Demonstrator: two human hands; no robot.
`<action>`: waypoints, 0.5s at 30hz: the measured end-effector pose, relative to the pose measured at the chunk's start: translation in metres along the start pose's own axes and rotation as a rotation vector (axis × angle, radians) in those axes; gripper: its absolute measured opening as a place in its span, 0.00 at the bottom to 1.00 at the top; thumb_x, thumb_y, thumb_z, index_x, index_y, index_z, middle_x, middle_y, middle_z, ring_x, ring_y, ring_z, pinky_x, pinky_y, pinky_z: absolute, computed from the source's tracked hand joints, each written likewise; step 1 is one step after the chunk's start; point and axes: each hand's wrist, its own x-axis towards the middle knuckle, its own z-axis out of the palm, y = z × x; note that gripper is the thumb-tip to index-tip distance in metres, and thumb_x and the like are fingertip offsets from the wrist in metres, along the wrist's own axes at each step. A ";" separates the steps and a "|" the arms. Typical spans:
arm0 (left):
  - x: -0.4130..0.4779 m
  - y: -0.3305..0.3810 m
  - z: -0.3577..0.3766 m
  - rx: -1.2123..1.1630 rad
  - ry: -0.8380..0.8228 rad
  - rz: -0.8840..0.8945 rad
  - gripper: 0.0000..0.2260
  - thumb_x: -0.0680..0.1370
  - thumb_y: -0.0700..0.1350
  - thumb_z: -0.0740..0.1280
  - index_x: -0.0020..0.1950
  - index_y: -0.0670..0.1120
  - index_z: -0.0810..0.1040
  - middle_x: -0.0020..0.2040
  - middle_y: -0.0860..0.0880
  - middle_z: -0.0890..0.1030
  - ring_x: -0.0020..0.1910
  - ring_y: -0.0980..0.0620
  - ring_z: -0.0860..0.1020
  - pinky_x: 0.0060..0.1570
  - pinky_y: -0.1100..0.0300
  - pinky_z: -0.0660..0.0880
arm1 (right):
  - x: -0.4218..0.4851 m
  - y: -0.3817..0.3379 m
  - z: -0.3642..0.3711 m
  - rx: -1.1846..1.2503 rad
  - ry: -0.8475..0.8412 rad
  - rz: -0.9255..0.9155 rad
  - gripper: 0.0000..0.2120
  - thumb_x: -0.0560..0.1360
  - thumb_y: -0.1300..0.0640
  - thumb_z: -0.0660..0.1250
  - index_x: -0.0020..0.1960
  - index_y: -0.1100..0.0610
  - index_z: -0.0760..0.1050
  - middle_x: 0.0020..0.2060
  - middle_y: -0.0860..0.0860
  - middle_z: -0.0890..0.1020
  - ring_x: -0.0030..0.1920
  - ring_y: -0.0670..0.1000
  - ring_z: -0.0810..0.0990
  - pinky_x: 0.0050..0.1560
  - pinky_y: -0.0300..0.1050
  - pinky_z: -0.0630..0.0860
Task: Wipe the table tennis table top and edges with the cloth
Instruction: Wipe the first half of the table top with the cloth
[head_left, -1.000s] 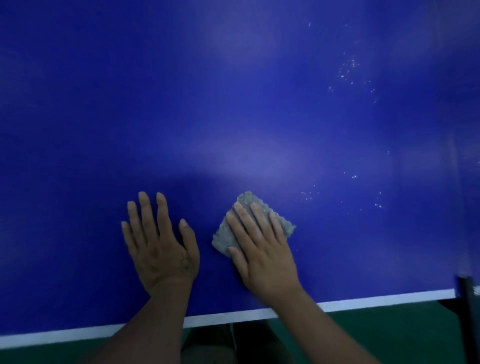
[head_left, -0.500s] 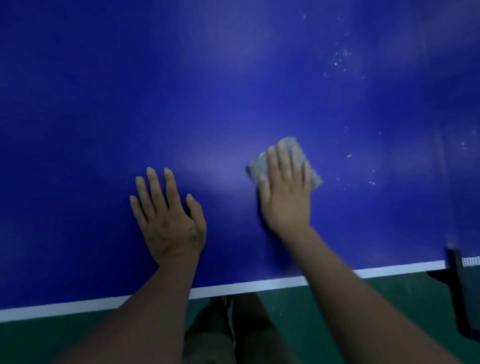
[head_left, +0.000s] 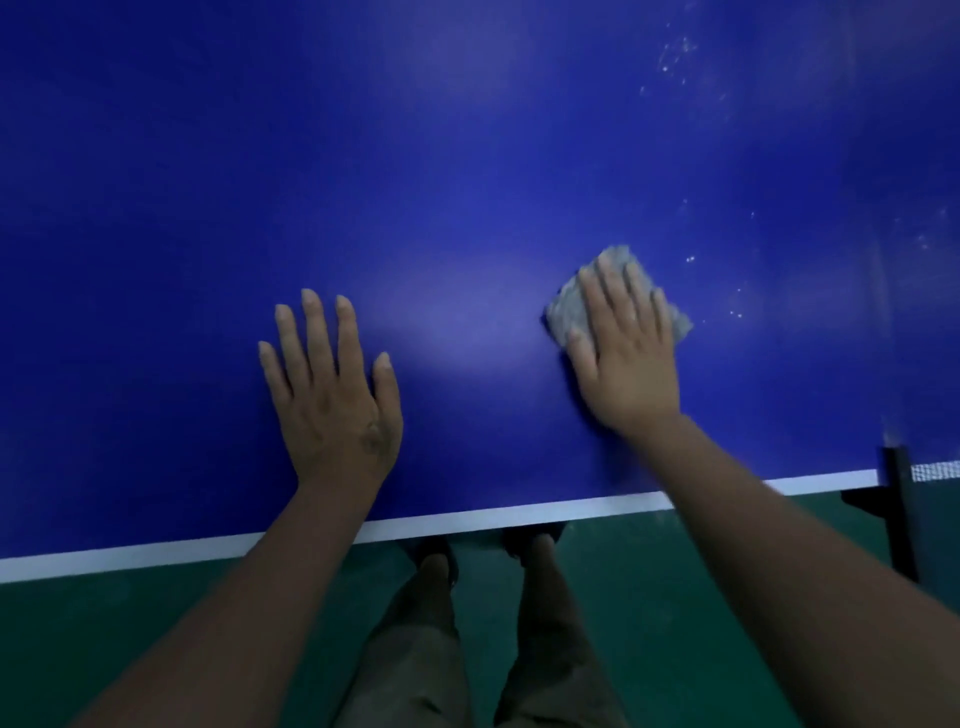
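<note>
Where the right hand (head_left: 626, 364) presses, cloth (head_left: 569, 309) is mostly hidden.

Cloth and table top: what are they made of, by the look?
Cloth: grey, nubby, fuzzy-edged under the right hand; likely microfibre or terry. Table top: smooth blue satin coat with a soft light glare, white painted edge stripe; probably painted board, core not visible.

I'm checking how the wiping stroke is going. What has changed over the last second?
The right hand, pressing the grey cloth flat, slid it away from the left hand, farther from the near edge and to the right, toward the white specks. Nothing was taken hold of or let go. The left hand stays flat on the blue table top.
</note>
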 end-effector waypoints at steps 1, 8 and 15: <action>-0.009 0.003 0.000 0.015 0.001 0.043 0.31 0.89 0.58 0.48 0.89 0.46 0.50 0.89 0.43 0.47 0.88 0.39 0.44 0.85 0.36 0.47 | 0.019 0.005 -0.003 0.001 -0.009 0.022 0.30 0.87 0.46 0.53 0.86 0.53 0.57 0.86 0.50 0.57 0.87 0.55 0.51 0.85 0.59 0.47; -0.047 0.059 0.009 -0.098 0.025 0.175 0.26 0.87 0.50 0.57 0.85 0.43 0.65 0.87 0.43 0.59 0.88 0.39 0.52 0.84 0.34 0.52 | 0.057 -0.006 -0.008 0.032 0.008 0.135 0.30 0.88 0.48 0.54 0.87 0.54 0.52 0.87 0.51 0.52 0.87 0.54 0.48 0.85 0.60 0.44; -0.017 0.123 0.020 -0.164 0.017 0.123 0.27 0.88 0.53 0.55 0.86 0.43 0.62 0.88 0.45 0.57 0.88 0.43 0.49 0.86 0.39 0.47 | -0.089 0.024 0.004 0.048 -0.010 -0.139 0.32 0.86 0.49 0.58 0.87 0.54 0.55 0.87 0.51 0.55 0.87 0.56 0.52 0.83 0.66 0.55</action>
